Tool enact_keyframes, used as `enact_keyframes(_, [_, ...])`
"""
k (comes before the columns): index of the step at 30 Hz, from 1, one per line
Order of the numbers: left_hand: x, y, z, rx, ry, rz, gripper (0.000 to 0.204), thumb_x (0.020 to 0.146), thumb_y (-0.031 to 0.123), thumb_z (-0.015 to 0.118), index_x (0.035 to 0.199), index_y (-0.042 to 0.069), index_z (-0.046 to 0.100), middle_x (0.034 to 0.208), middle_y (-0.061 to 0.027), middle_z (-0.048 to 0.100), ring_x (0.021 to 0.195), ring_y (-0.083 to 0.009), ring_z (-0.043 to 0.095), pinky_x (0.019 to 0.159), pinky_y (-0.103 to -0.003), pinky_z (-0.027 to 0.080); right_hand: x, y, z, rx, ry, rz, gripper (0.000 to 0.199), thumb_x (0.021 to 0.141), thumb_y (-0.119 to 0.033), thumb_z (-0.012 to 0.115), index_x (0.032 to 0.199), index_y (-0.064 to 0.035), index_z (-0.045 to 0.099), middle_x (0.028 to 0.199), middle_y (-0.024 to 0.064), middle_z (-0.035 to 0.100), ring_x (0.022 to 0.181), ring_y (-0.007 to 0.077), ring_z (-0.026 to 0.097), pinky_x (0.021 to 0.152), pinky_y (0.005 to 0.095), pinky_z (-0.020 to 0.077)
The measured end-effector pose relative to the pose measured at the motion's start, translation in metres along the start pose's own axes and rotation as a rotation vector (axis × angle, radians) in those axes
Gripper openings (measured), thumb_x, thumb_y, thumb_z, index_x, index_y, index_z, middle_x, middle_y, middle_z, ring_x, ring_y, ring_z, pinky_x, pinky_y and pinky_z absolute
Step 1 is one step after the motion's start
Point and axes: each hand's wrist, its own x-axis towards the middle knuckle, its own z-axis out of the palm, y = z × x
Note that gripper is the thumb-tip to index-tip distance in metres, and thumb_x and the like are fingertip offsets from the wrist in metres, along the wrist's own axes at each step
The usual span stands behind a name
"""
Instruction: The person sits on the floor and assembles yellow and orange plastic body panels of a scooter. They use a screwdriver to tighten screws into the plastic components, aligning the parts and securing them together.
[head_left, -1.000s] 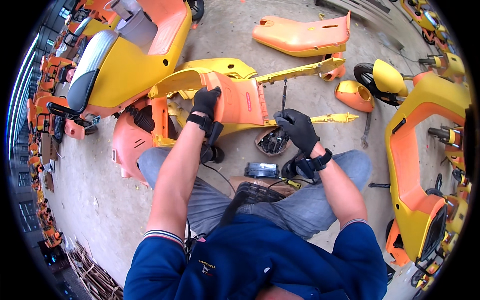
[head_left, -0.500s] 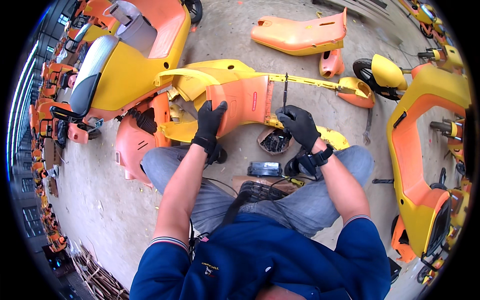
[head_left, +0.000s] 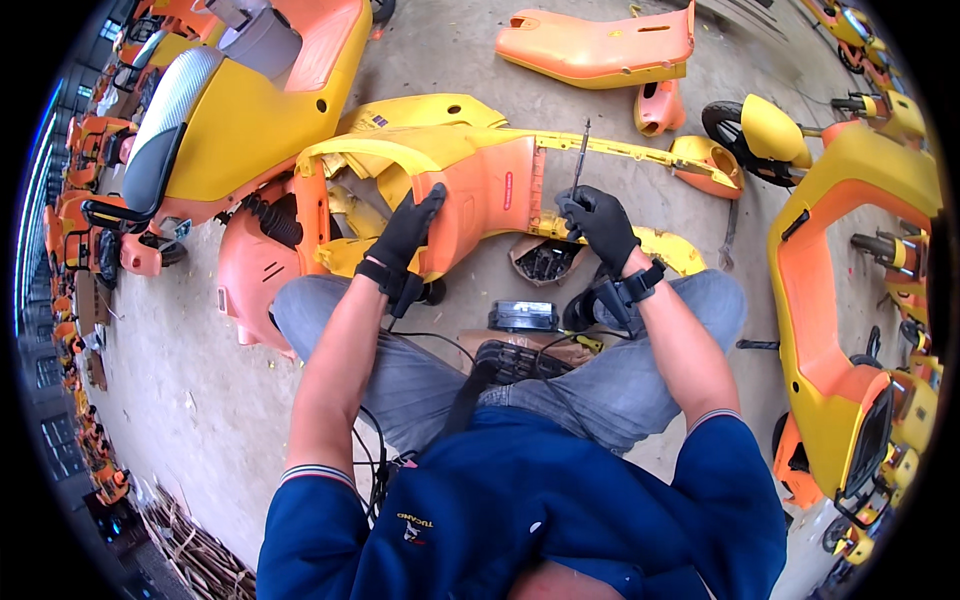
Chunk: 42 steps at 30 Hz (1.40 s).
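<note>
I sit on a concrete floor with an orange and yellow scooter body panel (head_left: pixel 490 180) in front of my knees. My left hand (head_left: pixel 405 230), in a black glove, presses flat against the orange face of the panel and holds it upright. My right hand (head_left: pixel 598 222), also gloved, is closed around a screwdriver (head_left: pixel 579 160) whose shaft points up at the panel's right edge. A small round tray of dark screws (head_left: pixel 545 260) lies on the floor just below my right hand.
A yellow and orange scooter (head_left: pixel 250 110) stands at the upper left, another scooter frame (head_left: pixel 840 300) at the right. Loose orange panels (head_left: pixel 600 50) lie at the top. A black box (head_left: pixel 522 316) rests between my knees. A wrench (head_left: pixel 728 235) lies right of the panel.
The panel has been turned and stood more upright. My left hand slid down onto its orange face. My right hand rose with the screwdriver to the panel's right edge.
</note>
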Motion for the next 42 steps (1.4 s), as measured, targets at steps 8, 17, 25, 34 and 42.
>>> enact_keyframes(8, [0.003, 0.015, -0.013, -0.252, -0.234, -0.141, 0.040, 0.095, 0.038, 0.059, 0.122, 0.009, 0.057, 0.109, -0.0013, 0.062, 0.094, -0.0113, 0.060, 0.078, -0.027, 0.051, 0.004, 0.027, 0.002, 0.099, 0.033, 0.119, 0.023, 0.094, -0.023, 0.060, 0.104, -0.0021, 0.064, 0.081, 0.0015, 0.060, 0.064, 0.0081, 0.056, 0.057, 0.0229, 0.0502])
enact_keyframes(17, [0.003, 0.033, -0.020, -0.548, -0.311, -0.170, 0.044, 0.096, 0.040, 0.055, 0.129, 0.011, 0.052, 0.117, -0.0034, 0.061, 0.103, -0.0150, 0.062, 0.083, -0.035, 0.055, 0.007, 0.028, 0.018, 0.101, 0.038, 0.188, 0.019, 0.093, -0.018, 0.060, 0.104, -0.0026, 0.064, 0.077, 0.0009, 0.060, 0.064, 0.0074, 0.055, 0.059, 0.0224, 0.0510])
enact_keyframes(25, [-0.001, 0.046, -0.017, -0.717, -0.370, -0.050, 0.052, 0.100, 0.036, 0.048, 0.142, 0.007, 0.038, 0.137, -0.0076, 0.052, 0.123, -0.0195, 0.052, 0.099, -0.033, 0.046, -0.001, 0.021, 0.040, 0.104, 0.084, 0.238, 0.020, 0.093, -0.014, 0.058, 0.108, -0.0010, 0.062, 0.081, 0.0027, 0.060, 0.065, 0.0095, 0.057, 0.060, 0.0227, 0.0508])
enact_keyframes(34, [0.016, 0.036, -0.018, -0.438, -0.267, -0.050, 0.034, 0.094, 0.029, 0.059, 0.122, 0.010, 0.058, 0.108, -0.0013, 0.065, 0.090, -0.0105, 0.064, 0.060, -0.027, 0.053, -0.011, 0.031, 0.052, 0.187, 0.076, 0.276, 0.020, 0.094, -0.014, 0.058, 0.110, -0.0017, 0.062, 0.080, 0.0043, 0.061, 0.063, 0.0113, 0.058, 0.059, 0.0239, 0.0507])
enact_keyframes(42, [-0.001, 0.051, -0.018, -0.392, -0.211, 0.113, 0.035, 0.092, 0.020, 0.063, 0.122, 0.004, 0.058, 0.112, -0.0038, 0.064, 0.098, -0.0120, 0.063, 0.076, -0.027, 0.053, -0.016, 0.035, 0.048, 0.197, 0.050, 0.246, 0.022, 0.095, -0.018, 0.057, 0.110, -0.0024, 0.062, 0.084, 0.0019, 0.061, 0.068, 0.0089, 0.056, 0.062, 0.0228, 0.0500])
